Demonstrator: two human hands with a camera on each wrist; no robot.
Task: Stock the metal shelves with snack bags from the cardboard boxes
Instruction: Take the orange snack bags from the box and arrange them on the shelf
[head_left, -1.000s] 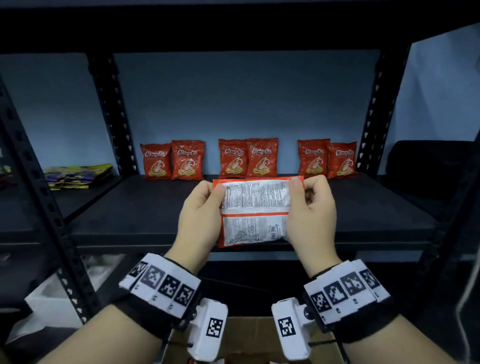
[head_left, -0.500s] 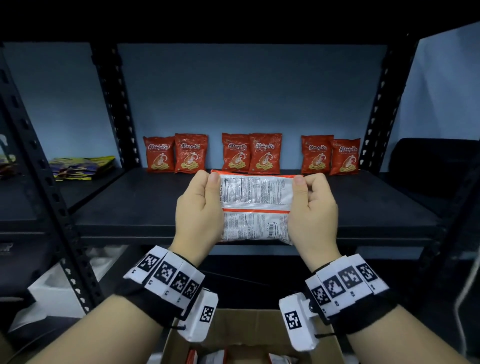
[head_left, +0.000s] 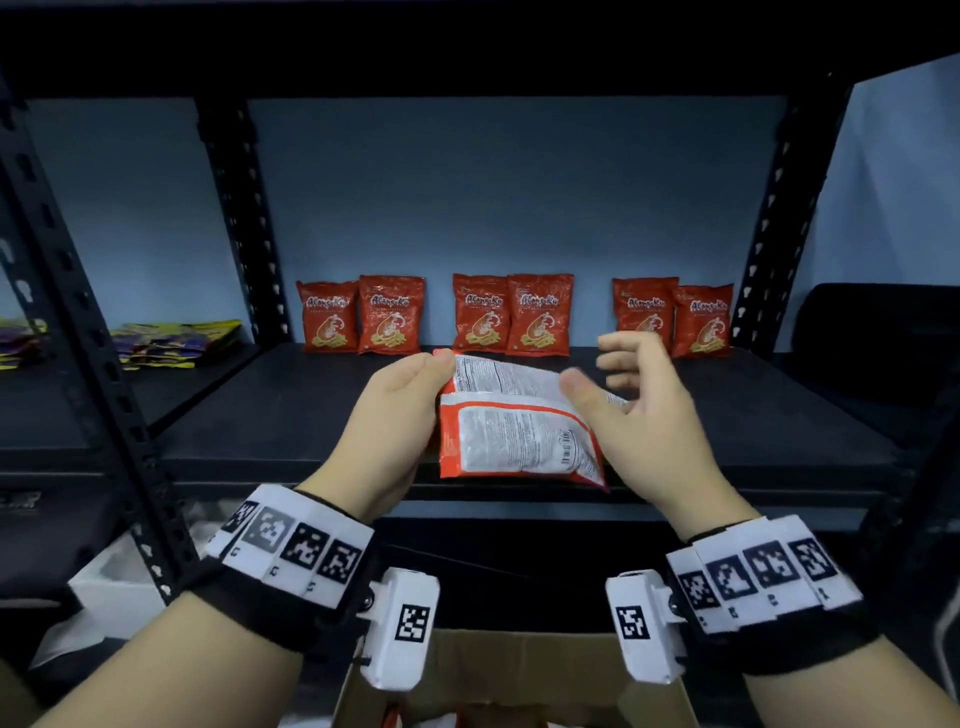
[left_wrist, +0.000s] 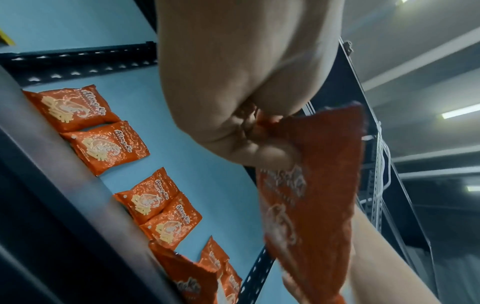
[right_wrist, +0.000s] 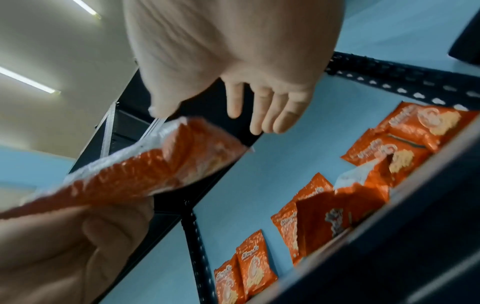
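Observation:
My left hand (head_left: 415, 395) pinches the top-left corner of a red snack bag (head_left: 504, 379), whose white printed back faces me and which tilts down to the right. A second red bag (head_left: 514, 441) sits just below it at the black metal shelf's (head_left: 291, 415) front edge; whether my left hand holds it too I cannot tell. My right hand (head_left: 597, 374) hovers open just right of the bags, fingers spread and holding nothing. The left wrist view shows the fingers (left_wrist: 259, 148) curled on the held bag (left_wrist: 311, 195). Several red bags (head_left: 511, 317) stand in pairs along the shelf's back.
A cardboard box (head_left: 519, 670) sits open below my wrists. Perforated black uprights (head_left: 104, 364) frame the shelf. Yellow and purple bags (head_left: 171, 338) lie on the neighbouring shelf at left. A black bulky object (head_left: 872, 338) stands at right. The upper shelf hangs low overhead.
My right hand has let go of the bags and opened, drifting right. The upper bag has tilted away from the lower one. My left hand keeps its hold.

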